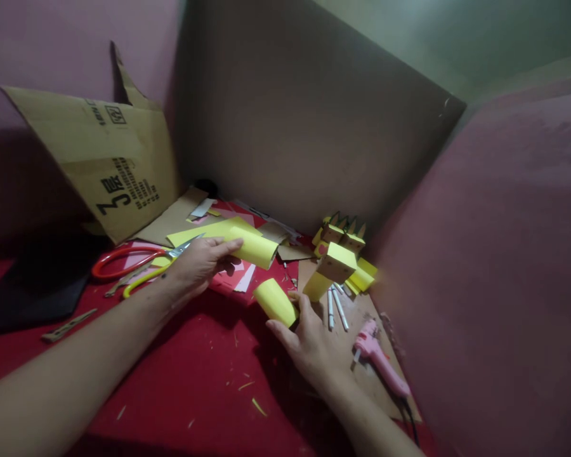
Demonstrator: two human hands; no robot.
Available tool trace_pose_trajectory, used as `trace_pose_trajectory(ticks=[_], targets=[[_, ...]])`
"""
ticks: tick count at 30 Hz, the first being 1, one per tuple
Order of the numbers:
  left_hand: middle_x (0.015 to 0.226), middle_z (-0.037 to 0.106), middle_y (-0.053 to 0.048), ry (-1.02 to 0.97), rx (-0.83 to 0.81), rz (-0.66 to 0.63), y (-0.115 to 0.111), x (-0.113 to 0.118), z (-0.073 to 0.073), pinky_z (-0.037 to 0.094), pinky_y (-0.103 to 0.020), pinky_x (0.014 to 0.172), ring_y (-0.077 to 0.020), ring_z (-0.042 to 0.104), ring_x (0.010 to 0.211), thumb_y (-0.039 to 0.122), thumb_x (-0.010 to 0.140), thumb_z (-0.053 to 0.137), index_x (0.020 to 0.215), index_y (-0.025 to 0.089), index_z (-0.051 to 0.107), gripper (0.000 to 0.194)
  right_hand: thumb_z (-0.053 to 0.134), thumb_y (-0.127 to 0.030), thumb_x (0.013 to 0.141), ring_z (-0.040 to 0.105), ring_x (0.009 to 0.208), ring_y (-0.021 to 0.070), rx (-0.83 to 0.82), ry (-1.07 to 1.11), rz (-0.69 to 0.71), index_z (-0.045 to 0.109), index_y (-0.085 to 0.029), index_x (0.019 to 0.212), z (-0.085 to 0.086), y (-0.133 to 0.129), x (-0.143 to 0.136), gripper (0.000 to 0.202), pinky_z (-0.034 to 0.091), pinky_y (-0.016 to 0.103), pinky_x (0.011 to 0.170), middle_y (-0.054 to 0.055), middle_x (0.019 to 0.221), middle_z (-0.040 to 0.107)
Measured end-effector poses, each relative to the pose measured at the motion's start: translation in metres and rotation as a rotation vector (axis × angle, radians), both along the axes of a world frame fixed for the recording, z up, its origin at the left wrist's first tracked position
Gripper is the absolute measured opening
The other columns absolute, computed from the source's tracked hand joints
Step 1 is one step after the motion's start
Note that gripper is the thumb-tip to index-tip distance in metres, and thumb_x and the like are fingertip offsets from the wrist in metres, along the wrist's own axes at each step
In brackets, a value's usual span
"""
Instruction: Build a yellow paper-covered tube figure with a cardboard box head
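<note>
My left hand (204, 261) pinches the left end of a rolled yellow paper tube (253, 246), held above the scraps. In my right hand (309, 336) is a second curved yellow paper piece (275, 301), gripped between thumb and fingers. The two yellow pieces are apart. Just beyond my right hand stands a box-shaped yellow and brown paper figure (337, 261), with smaller ones (345, 236) behind it. Red-handled scissors (124, 261) lie left of my left hand, beside a yellow handle (145, 280).
A pink glue gun (383, 365) and white sticks (335, 308) lie on a cardboard sheet (366, 317) at right. A large cardboard piece (118, 158) stands at left. Paper scraps lie on the red cloth (190, 374). Walls rise behind and at right.
</note>
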State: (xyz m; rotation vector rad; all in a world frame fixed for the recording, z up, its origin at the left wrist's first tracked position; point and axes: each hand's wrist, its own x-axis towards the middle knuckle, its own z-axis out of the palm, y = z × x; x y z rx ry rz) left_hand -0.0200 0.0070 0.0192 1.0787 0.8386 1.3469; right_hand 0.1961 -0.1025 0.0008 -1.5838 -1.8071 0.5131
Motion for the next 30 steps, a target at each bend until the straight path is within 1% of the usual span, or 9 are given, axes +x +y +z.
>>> trace_pose_trajectory(ticks=[5, 9, 11, 13, 17, 22, 24, 28, 30], targets=[[0.064, 0.066, -0.008, -0.055, -0.03, -0.137, -0.003, 0.001, 0.001, 0.043, -0.024, 0.046, -0.0135, 0.055, 0.051, 0.035, 0.067, 0.082, 0.073, 0.011, 0.071, 0.027, 0.084, -0.04, 0.067, 0.06, 0.113, 0.0295, -0.022, 0.086, 0.091, 0.053, -0.022, 0.126, -0.007, 0.004, 0.009, 0.069, 0.048, 0.045, 0.097, 0.011, 0.123, 0.061], [0.058, 0.065, -0.008, -0.025, -0.052, -0.241, -0.007, 0.004, 0.001, 0.043, -0.025, 0.046, -0.0132, 0.054, 0.048, 0.039, 0.066, 0.083, 0.068, 0.01, 0.072, 0.031, 0.082, -0.041, 0.069, 0.06, 0.113, 0.0274, 0.004, 0.283, 0.091, 0.054, -0.024, 0.126, -0.012, 0.004, 0.024, 0.065, 0.049, 0.044, 0.099, 0.009, 0.122, 0.062], [0.056, 0.064, -0.008, 0.002, -0.065, -0.28, -0.01, 0.006, 0.0, 0.043, -0.025, 0.047, -0.0138, 0.054, 0.048, 0.039, 0.065, 0.084, 0.066, 0.009, 0.072, 0.032, 0.08, -0.039, 0.072, 0.06, 0.115, 0.0263, 0.065, 0.404, 0.091, 0.053, -0.024, 0.127, -0.01, 0.004, 0.026, 0.063, 0.047, 0.044, 0.102, 0.009, 0.121, 0.062], [0.06, 0.067, -0.01, 0.029, -0.066, -0.31, -0.013, 0.01, -0.001, 0.045, -0.026, 0.051, -0.015, 0.057, 0.051, 0.04, 0.064, 0.085, 0.068, 0.01, 0.073, 0.033, 0.08, -0.039, 0.072, 0.06, 0.115, 0.0255, 0.13, 0.471, 0.091, 0.048, -0.026, 0.133, -0.004, 0.005, 0.023, 0.07, 0.048, 0.043, 0.102, 0.009, 0.125, 0.06], [0.068, 0.07, -0.01, 0.096, -0.037, -0.355, -0.02, 0.016, -0.004, 0.05, -0.03, 0.06, -0.0182, 0.061, 0.06, 0.043, 0.063, 0.085, 0.074, 0.012, 0.075, 0.034, 0.084, -0.036, 0.069, 0.059, 0.117, 0.0255, 0.192, 0.408, 0.113, 0.035, -0.032, 0.148, 0.006, 0.009, 0.009, 0.093, 0.051, 0.042, 0.1, 0.01, 0.14, 0.052], [0.078, 0.074, -0.011, 0.214, 0.031, -0.435, -0.027, 0.018, -0.003, 0.053, -0.032, 0.069, -0.022, 0.066, 0.072, 0.035, 0.067, 0.083, 0.081, 0.015, 0.078, 0.025, 0.079, -0.031, 0.075, 0.063, 0.111, 0.0254, 0.205, 0.425, 0.121, 0.053, -0.03, 0.136, 0.009, 0.012, -0.003, 0.066, 0.054, 0.04, 0.095, 0.008, 0.127, 0.062], [0.078, 0.073, -0.008, 0.226, 0.064, -0.45, -0.028, 0.018, 0.001, 0.052, -0.029, 0.066, -0.0201, 0.064, 0.07, 0.031, 0.067, 0.082, 0.084, 0.018, 0.079, 0.022, 0.077, -0.031, 0.076, 0.067, 0.105, 0.0242, 0.159, 0.504, 0.11, 0.055, -0.028, 0.133, 0.011, 0.012, -0.003, 0.062, 0.057, 0.039, 0.091, 0.006, 0.12, 0.066], [0.064, 0.066, -0.003, 0.287, 0.147, -0.403, -0.03, 0.018, 0.005, 0.047, -0.024, 0.056, -0.0142, 0.056, 0.058, 0.03, 0.071, 0.079, 0.085, 0.018, 0.078, 0.018, 0.078, -0.028, 0.074, 0.07, 0.095, 0.0219, 0.08, 0.643, 0.115, 0.059, -0.028, 0.125, 0.014, 0.011, 0.001, 0.054, 0.059, 0.036, 0.085, 0.003, 0.108, 0.07], [0.075, 0.069, -0.004, 0.266, 0.147, -0.362, -0.03, 0.018, 0.005, 0.049, -0.024, 0.058, -0.0174, 0.061, 0.067, 0.028, 0.069, 0.081, 0.095, 0.019, 0.075, 0.028, 0.078, -0.026, 0.074, 0.07, 0.092, 0.0208, 0.089, 0.676, 0.111, 0.061, -0.028, 0.122, 0.014, 0.01, 0.003, 0.051, 0.059, 0.035, 0.083, 0.001, 0.106, 0.071]])
